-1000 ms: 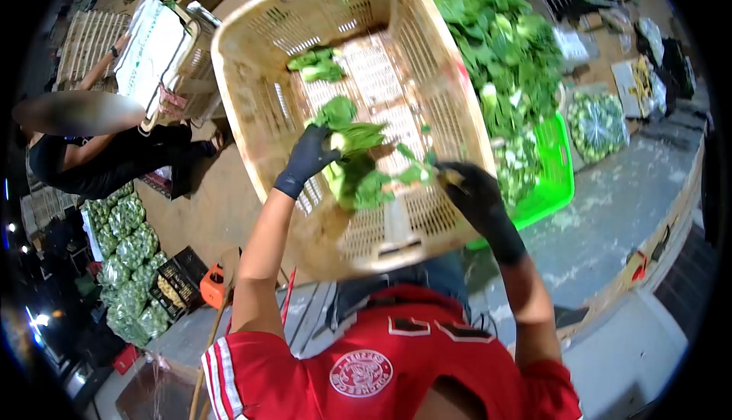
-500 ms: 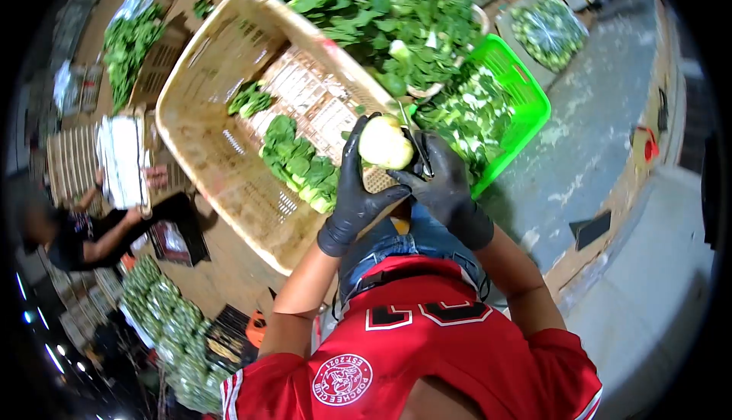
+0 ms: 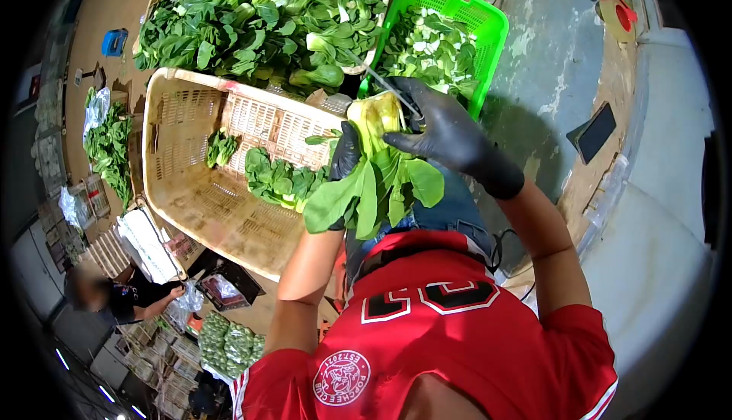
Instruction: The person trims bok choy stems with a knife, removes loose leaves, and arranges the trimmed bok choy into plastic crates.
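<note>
A brown floor (image 3: 91, 27) shows behind a cream basket (image 3: 194, 183) with some greens (image 3: 278, 181) inside; a leafy heap (image 3: 244, 27) and a green basket (image 3: 494, 35) lie beyond. At the cream basket's corner, the left hand (image 3: 347, 153) has its fingers grasping a leafy vegetable (image 3: 374, 126), leaves drooping. The right hand (image 3: 455, 131) has its fingers closed around a knife (image 3: 398, 96) beside the pale stem end.
</note>
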`<state>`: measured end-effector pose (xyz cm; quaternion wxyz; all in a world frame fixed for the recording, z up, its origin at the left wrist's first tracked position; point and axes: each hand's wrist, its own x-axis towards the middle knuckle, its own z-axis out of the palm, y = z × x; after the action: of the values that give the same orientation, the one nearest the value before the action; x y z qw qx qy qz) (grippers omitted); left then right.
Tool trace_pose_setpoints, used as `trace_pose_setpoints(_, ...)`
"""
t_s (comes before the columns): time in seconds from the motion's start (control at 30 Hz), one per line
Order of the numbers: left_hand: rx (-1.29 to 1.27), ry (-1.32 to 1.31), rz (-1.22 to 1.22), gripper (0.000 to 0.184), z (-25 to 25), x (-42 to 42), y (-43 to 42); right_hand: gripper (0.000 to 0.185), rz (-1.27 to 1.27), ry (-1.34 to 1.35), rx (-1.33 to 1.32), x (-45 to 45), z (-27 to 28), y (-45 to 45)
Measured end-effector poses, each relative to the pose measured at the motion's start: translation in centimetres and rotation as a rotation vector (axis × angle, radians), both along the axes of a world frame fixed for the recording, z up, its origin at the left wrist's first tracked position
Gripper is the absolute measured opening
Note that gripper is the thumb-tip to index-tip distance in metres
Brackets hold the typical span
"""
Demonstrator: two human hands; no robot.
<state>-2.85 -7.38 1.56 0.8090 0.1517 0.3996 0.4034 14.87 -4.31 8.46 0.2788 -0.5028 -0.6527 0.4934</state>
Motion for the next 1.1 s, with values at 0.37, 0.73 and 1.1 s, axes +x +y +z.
trace_pose_setpoints(0.37, 0.142, -0.046, -0.187, 0.058, -1.9, 4.5, 4.3, 0.049, -0.179, -0.2, 0.127, 7.3, -6.6, 1.1)
trace_pose_setpoints(0.73, 0.32, 1.41, 0.368, 0.013, -10.3, -19.6, -4.6, 0.023, -0.429, -0.413, -0.282, 7.0, -12.9, -0.9)
trace_pose_setpoints(1.1, 0.18, 2.383, -0.319, 0.026, -30.9, -56.2, 0.7, 0.02, -0.462, -0.556, -0.417, -4.6, -17.3, -2.0)
